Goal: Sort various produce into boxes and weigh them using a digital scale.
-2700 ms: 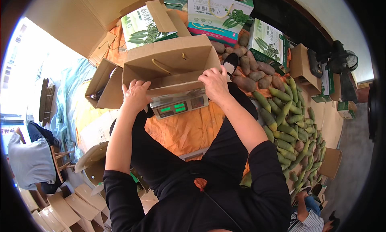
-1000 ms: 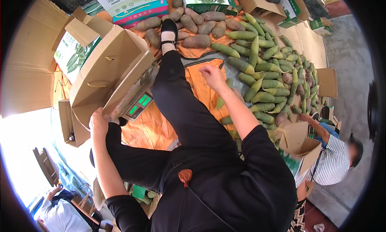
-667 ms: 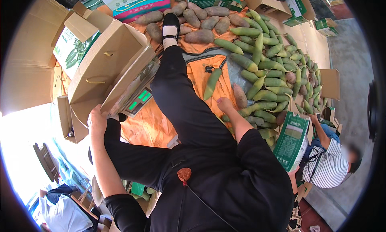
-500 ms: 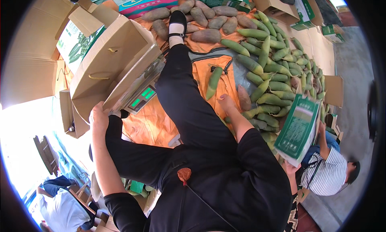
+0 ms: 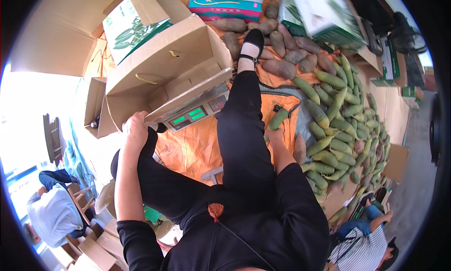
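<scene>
A large open cardboard box (image 5: 117, 94) with yellow cord handles rests on a digital scale (image 5: 190, 119) whose display glows green. My left hand (image 5: 136, 129) grips the box's near rim, fingers folded over the cardboard edge. On the orange sheet to the right of my leg lies a single green radish (image 5: 279, 118). My right hand (image 5: 276, 138) is closed round its near end, the fingers partly hidden behind the hand. A reddish-brown tuber (image 5: 299, 149) lies just right of that hand. Farther right spreads a big heap of green radishes (image 5: 345, 125).
Several brownish-red tubers (image 5: 279, 69) lie beyond my outstretched foot. Printed cartons (image 5: 225, 10) stand at the back, and a white-and-green carton (image 5: 324, 17) stands at the back right. One person (image 5: 364, 245) is at lower right, another (image 5: 55, 212) at lower left.
My right hand has reached forward onto the lone green radish and closed on it. The view has swung, shifting the scene rightward. The green carton carried at right is out of sight.
</scene>
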`<action>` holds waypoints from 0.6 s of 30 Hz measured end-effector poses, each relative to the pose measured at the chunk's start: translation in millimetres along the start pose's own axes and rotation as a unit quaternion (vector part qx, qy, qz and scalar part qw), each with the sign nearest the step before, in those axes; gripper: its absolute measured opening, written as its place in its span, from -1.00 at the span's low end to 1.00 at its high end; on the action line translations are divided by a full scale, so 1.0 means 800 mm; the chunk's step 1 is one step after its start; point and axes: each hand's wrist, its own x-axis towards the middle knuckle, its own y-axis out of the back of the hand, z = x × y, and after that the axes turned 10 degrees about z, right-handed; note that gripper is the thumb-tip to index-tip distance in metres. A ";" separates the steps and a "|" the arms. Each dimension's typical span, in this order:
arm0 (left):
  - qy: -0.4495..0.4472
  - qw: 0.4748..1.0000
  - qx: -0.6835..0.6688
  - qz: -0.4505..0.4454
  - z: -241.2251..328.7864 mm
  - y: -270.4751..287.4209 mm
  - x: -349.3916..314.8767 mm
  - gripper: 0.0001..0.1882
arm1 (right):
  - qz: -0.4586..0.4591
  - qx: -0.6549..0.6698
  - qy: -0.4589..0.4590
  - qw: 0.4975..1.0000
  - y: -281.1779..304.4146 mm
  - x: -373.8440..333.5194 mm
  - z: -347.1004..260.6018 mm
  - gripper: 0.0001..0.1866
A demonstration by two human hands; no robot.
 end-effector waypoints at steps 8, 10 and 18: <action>-0.013 1.000 -0.004 -0.014 -0.020 -0.006 -0.002 -0.65 | -0.154 0.048 -0.198 0.967 0.047 -0.020 -0.056 -0.44; -0.027 0.999 -0.028 -0.004 -0.016 -0.008 0.002 -0.65 | -0.233 0.073 -0.201 0.949 0.066 -0.010 -0.049 -0.49; -0.068 0.997 -0.027 -0.001 -0.021 -0.005 -0.002 -0.71 | -0.224 0.091 0.059 0.969 0.141 -0.016 -0.155 -0.42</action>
